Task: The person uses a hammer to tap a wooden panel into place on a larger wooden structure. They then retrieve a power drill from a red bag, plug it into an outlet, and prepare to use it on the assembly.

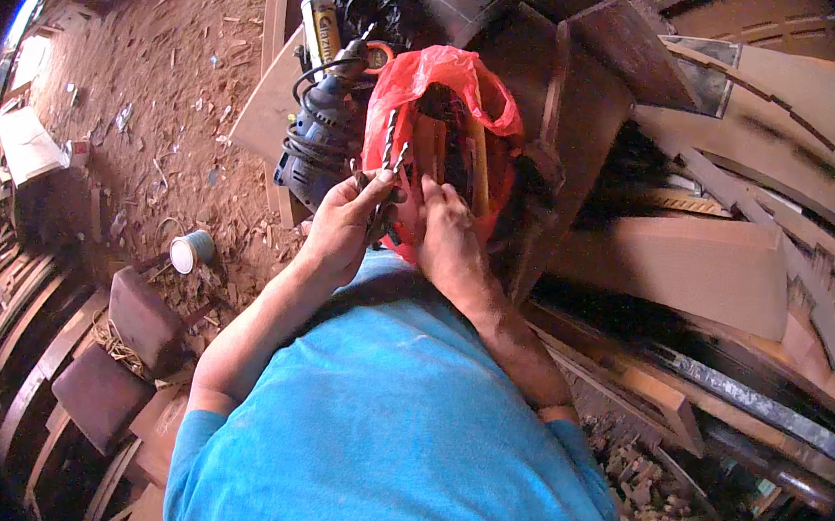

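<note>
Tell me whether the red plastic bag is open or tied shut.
Open: the red plastic bag gapes at its mouth, tools show inside, and the right hand reaches in at its mouth.

Place: we see a rough woodworking shop.
Floor: we find red dirt (pixel 172 46) strewn with shavings and wood chips.
Timber: we see planks and boards (pixel 698 267) stacked at the right, and curved wooden pieces (pixel 19 323) piled at the left.
Tools: we spot a blue electric drill (pixel 321 136) and a red plastic bag (pixel 452 113) of tools.
</note>
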{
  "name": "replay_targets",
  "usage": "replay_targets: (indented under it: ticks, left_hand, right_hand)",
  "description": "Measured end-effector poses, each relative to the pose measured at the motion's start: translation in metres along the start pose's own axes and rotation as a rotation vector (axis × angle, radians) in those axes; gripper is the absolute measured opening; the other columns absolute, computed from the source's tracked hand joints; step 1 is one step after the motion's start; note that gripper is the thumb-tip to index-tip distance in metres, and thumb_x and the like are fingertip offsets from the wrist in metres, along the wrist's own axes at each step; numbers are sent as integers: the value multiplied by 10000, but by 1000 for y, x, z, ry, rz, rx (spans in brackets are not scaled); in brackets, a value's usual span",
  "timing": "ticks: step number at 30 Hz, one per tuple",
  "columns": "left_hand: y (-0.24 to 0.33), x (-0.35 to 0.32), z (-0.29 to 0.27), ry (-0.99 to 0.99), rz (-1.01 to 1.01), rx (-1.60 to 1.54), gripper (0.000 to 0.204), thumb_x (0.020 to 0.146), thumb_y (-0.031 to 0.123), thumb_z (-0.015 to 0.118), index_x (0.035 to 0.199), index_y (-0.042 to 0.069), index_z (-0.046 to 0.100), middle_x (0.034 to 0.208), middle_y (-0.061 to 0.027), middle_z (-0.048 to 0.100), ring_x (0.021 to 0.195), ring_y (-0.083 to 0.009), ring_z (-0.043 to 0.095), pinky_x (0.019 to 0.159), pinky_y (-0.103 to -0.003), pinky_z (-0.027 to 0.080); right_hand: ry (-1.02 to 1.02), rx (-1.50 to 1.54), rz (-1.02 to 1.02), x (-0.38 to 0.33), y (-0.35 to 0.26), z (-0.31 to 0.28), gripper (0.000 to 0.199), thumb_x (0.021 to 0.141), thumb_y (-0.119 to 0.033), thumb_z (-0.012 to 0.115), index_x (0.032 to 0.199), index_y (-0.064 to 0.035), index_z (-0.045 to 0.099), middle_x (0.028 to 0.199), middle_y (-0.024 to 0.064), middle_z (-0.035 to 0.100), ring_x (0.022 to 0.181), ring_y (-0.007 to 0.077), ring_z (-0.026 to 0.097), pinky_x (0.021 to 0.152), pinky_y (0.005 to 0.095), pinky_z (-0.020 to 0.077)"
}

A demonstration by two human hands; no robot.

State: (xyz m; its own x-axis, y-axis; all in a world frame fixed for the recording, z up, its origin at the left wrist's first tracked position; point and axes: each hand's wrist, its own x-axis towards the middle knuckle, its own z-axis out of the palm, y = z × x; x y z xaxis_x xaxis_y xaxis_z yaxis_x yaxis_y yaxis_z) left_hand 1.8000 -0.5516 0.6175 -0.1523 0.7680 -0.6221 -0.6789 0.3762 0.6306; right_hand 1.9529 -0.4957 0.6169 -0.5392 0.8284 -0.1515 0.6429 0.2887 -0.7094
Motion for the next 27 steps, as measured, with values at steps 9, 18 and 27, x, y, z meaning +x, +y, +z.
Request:
replay_targets:
  ticks: [9,18,27]
  left_hand:
    - [-3,0,4,17,8,31,192,1025,279,645,1056,90,664,872,22,685,694,-45,587,597,-211,448]
    - [3,-5,21,89,28,122,186,1044,265,612,1029,84,650,851,20,669,672,-45,565,586,-206,429]
    - [4,-2,30,45,58,288,207,1058,266,584,1082,74,657,802,21,667,625,-48,575,555,-214,457]
  right_hand:
    - [168,94,-116,-6,11,8,409,937,-230,648,1236,28,542,1165,299,558,1036,471,605,918,526,506]
    - [199,251,-98,19,31,22,350,932,-165,653,1206,14,530,1208,297,556,1159,447,567,979,513,461]
    - [-119,-59,-216,-9,6,-1,495,932,-101,622,1402,-12,495,1540,405,259,1459,513,295,1194,504,316]
